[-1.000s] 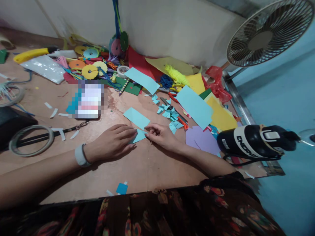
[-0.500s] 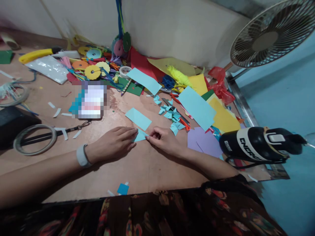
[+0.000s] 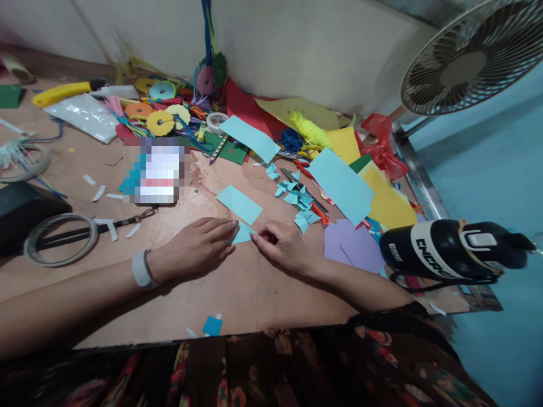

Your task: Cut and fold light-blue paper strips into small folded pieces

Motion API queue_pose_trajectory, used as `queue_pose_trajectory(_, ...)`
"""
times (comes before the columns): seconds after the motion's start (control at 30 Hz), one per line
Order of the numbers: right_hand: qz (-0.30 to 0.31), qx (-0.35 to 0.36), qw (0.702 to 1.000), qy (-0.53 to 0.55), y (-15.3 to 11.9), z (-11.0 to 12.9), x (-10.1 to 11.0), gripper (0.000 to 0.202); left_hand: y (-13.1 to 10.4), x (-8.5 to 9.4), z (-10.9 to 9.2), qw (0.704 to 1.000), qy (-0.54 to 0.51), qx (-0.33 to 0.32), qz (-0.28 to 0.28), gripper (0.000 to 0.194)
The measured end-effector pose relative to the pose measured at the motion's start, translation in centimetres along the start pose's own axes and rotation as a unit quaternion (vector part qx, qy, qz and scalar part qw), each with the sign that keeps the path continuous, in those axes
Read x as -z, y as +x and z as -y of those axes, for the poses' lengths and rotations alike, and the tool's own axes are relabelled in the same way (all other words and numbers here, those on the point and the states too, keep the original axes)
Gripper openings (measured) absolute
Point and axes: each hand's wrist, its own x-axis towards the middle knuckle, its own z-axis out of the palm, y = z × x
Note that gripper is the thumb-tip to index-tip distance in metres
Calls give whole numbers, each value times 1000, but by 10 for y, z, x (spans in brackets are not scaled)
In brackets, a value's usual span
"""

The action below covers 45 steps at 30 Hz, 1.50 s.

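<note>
A small light-blue paper piece (image 3: 243, 233) lies on the wooden table (image 3: 254, 288) between my hands. My left hand (image 3: 195, 246), with a white band on the wrist, lies flat and presses its fingertips on the left part of the piece. My right hand (image 3: 280, 244) pinches the piece's right edge with curled fingers. Just behind lies a light-blue paper rectangle (image 3: 239, 204). To the right sits a heap of small folded light-blue pieces (image 3: 297, 199) beside scissors with orange handles (image 3: 316, 210).
A black water bottle (image 3: 441, 250) lies at the table's right edge. Light-blue (image 3: 341, 185), yellow (image 3: 388, 200) and purple (image 3: 354, 246) sheets lie on the right. Paper discs, threads and a tape roll (image 3: 215, 121) crowd the back. A tape ring (image 3: 59, 239) lies left; a fan (image 3: 470, 56) stands upper right.
My hands have stayed almost still on the small blue piece; the right fingers shifted slightly along its edge. The view drifted a little.
</note>
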Motion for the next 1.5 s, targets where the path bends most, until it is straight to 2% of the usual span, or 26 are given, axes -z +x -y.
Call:
queue_pose_trajectory(0.23,-17,30,999,-8,-1,2,-3,19,1,1,-1,1000,19,-9,-4,27)
queue_pose_trajectory(0.4,-49,96,993,-57,-1,-4,-5,21,0,2,0,1000,7,-10,5,30)
queue_pose_trajectory(0.53,-74,163,973,-148,-2,-7,-6,23,-1,3,0,1000,4,-7,15,30)
queue_pose_trajectory(0.7,-96,230,945,-210,-6,-10,-6,15,-1,3,0,1000,-13,-2,19,31)
queue_pose_trajectory(0.87,-47,291,929,-224,-10,-16,-6,18,-2,2,0,999,-34,3,11,32)
queue_pose_trajectory(0.97,-43,345,906,-242,-9,-18,-6,20,-1,3,-1,1000,-20,-3,10,30)
queue_pose_trajectory(1.03,-37,364,902,-230,-8,-19,-7,21,-1,3,-1,1000,-13,-7,12,29)
queue_pose_trajectory(1.2,-4,356,914,-196,-6,-19,-10,22,-2,2,-1,999,-32,4,14,30)
queue_pose_trajectory(1.5,8,371,888,-272,-3,-14,-4,21,-1,4,0,1000,3,-13,19,31)
